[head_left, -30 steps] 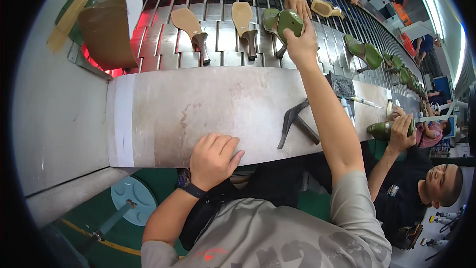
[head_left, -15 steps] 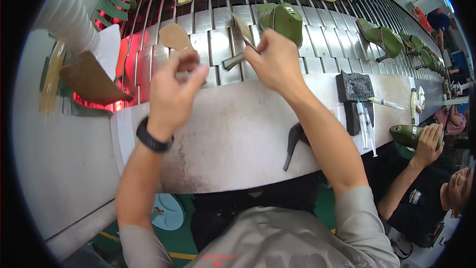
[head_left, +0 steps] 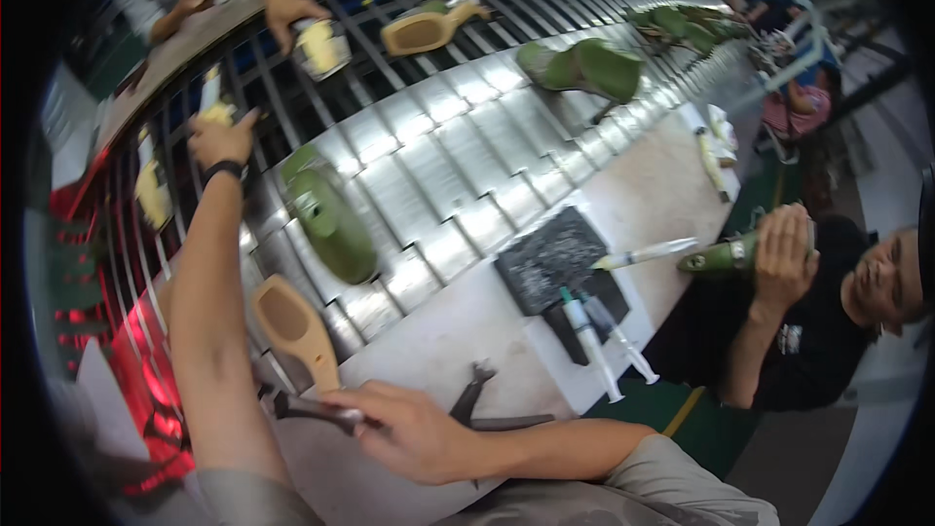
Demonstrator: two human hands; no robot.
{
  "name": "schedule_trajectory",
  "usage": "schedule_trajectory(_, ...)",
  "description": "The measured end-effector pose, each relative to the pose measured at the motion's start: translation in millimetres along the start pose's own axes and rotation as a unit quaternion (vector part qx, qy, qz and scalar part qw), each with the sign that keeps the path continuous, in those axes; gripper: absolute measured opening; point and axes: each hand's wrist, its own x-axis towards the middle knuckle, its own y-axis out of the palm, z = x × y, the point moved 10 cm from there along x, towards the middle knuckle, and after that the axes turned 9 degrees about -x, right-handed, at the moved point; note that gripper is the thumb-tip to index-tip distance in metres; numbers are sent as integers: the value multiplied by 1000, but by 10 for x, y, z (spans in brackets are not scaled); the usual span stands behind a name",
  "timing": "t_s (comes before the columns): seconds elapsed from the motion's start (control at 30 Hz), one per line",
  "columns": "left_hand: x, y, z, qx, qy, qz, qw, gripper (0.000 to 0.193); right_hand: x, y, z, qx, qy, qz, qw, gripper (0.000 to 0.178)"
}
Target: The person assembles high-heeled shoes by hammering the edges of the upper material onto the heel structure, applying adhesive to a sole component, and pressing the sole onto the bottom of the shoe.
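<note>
My left hand [head_left: 222,141] reaches out over the rail conveyor, thumb apart, fingers over a yellow shoe part [head_left: 216,113] with a pale narrow end. Some of its fingertips are hidden. Near the table edge, my right hand [head_left: 414,433] is closed round a dark grey shoe heel [head_left: 310,410]. A tan shoe sole [head_left: 284,317] lies beside it, its narrow end reaching the right fingers; whether they grip it too I cannot tell. Another dark heel [head_left: 469,395] rests on the table just beyond the right hand. A green shoe [head_left: 329,219] stands on the metal slats between my hands.
Beyond my right arm are a black foam block [head_left: 550,258] and several syringes [head_left: 589,346]. Another person's hand [head_left: 290,19] touches a yellow part [head_left: 321,49] across the conveyor. At right, a co-worker's hand [head_left: 787,253] holds a green shoe [head_left: 726,255]. More green shoes [head_left: 589,68] stand farther along.
The view has turned to the right. My left hand has moved away from the right and out to the yellow part. My right hand has come back toward the table with the heel.
</note>
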Motion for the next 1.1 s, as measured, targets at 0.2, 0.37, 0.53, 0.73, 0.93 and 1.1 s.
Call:
schedule_trajectory(0.2, -30, -386, 300, -141, 44, 54, 988, 106, -58, -36, 94, 47, -50, -65, 996, 40)
schedule_trajectory(0.37, -1219, -1601, 553, -333, 59, 128, 932, 86, -55, -67, 26, 39, -56, -75, 995, 34)
schedule_trajectory(0.53, -2865, -3335, 591, -293, 142, 79, 942, 88, -95, -51, -76, 49, 0, -131, 990, 35)
schedule_trajectory(0.73, -4271, -4276, 400, 66, 307, 1, 949, 90, -882, 402, -58, 132, 45, -97, 985, 29)
schedule_trajectory(0.93, -4727, -4373, 1004, 92, 295, 99, 946, 78, -1330, 188, 310, -187, -185, -166, 950, 37)
schedule_trajectory(1.1, -4646, -4381, 2086, -253, 12, 139, 957, 62, -1283, 138, 544, -188, -221, -172, 942, 44)
